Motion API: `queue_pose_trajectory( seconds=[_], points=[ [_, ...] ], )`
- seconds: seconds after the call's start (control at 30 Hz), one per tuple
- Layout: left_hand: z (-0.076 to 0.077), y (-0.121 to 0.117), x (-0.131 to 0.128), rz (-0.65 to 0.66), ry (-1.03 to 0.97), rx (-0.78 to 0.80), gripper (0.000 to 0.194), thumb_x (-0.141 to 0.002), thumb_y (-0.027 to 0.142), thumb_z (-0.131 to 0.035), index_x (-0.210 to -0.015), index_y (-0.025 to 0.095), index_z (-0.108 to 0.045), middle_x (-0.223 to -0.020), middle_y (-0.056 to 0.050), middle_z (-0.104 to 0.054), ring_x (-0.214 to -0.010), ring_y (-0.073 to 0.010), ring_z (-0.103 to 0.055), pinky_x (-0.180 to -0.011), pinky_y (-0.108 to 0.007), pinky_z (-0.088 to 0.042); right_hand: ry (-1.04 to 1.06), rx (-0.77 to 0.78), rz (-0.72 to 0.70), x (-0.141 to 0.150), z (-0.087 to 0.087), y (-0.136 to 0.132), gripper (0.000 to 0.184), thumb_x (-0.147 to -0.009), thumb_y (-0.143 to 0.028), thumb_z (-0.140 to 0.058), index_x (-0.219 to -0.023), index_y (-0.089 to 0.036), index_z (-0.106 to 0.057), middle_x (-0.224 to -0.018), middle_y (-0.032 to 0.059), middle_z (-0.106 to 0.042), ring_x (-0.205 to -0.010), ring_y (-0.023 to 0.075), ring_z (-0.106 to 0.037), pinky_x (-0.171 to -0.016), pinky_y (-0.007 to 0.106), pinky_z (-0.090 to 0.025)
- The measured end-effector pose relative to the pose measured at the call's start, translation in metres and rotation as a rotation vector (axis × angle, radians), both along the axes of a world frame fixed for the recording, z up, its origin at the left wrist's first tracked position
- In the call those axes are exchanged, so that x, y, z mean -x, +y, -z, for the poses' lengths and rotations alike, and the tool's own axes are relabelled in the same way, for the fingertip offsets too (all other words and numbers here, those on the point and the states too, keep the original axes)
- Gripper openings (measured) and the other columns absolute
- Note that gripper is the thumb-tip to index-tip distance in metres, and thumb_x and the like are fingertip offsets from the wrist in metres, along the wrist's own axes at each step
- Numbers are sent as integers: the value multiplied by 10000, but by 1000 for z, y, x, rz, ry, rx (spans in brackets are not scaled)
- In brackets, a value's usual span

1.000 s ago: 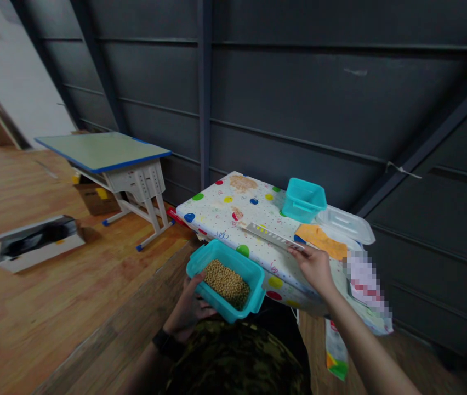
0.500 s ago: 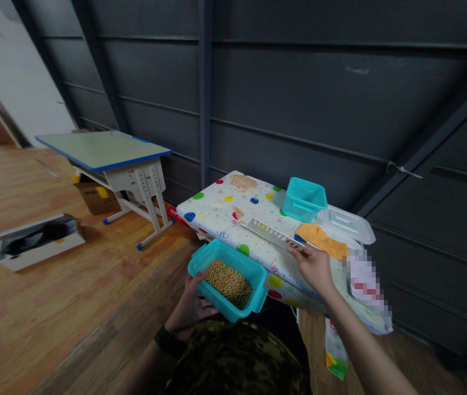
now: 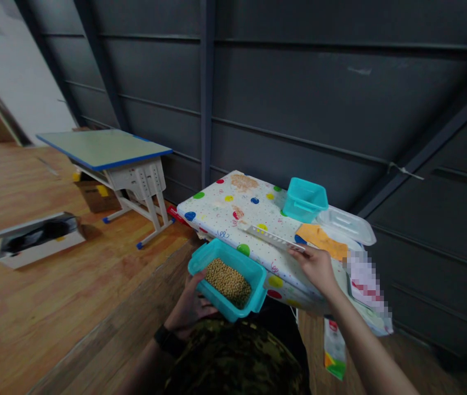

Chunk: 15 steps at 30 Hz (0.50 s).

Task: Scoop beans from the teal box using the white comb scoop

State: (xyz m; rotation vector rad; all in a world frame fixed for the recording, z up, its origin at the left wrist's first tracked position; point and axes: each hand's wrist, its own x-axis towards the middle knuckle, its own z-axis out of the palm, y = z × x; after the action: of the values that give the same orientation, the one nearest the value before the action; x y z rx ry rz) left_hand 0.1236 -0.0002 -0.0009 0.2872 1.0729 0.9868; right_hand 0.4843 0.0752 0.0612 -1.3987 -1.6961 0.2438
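My left hand [image 3: 190, 304] grips a turquoise plastic tub [image 3: 211, 249] by its left end, thumb over the rim. Soybeans [image 3: 229, 278] or similar pale round beans lie in the bottom of it. The tub is held at the near edge of the table, in front of my body. In my right hand [image 3: 315, 267] is one end of a long, flat, pale grey strip with a row of slots [image 3: 269, 236]. The strip points left, on or just over the tablecloth. Pale brown patches [image 3: 244, 182] mark the cloth beyond its far end.
The table wears a white spotted cloth [image 3: 212, 206]. At its back right are a second turquoise tub [image 3: 305, 202], a clear lid [image 3: 351, 224], an orange cloth [image 3: 324, 240] and a blurred-out bag [image 3: 365, 277]. A desk [image 3: 106, 148] and an open white box [image 3: 40, 241] are left.
The slotted strip has turned in my right hand, so its face shows narrower now. My right hand has rolled slightly with it. The tub in my left hand has hardly moved.
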Motion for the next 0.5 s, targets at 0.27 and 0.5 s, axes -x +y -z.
queue_pose_trajectory(
  seconds=[0.27, 0.5],
  points=[
    [-7, 0, 0, -49, -4, -7, 891, -919, 554, -847, -1648, 308, -396, -1242, -158, -727, -942, -386, -853, -825, -500, -692, 59, 43, -73, 0, 0, -5, 340, -941, -574, -769, -921, -287, -951, -962, 92, -918, -809, 363, -880, -767, 466, -718],
    [2, 3, 1, -25, -51, 17, 1094, -792, 602, -971, -1688, 337, -402, -1365, -202, -752, -1046, -436, -857, -922, -561, -674, 103, 1, 57, 17, 5, 27, 351, -917, -530, -745, -942, -244, -947, -1004, 123, -917, -857, 399, -879, -786, 488, -707]
  ],
)
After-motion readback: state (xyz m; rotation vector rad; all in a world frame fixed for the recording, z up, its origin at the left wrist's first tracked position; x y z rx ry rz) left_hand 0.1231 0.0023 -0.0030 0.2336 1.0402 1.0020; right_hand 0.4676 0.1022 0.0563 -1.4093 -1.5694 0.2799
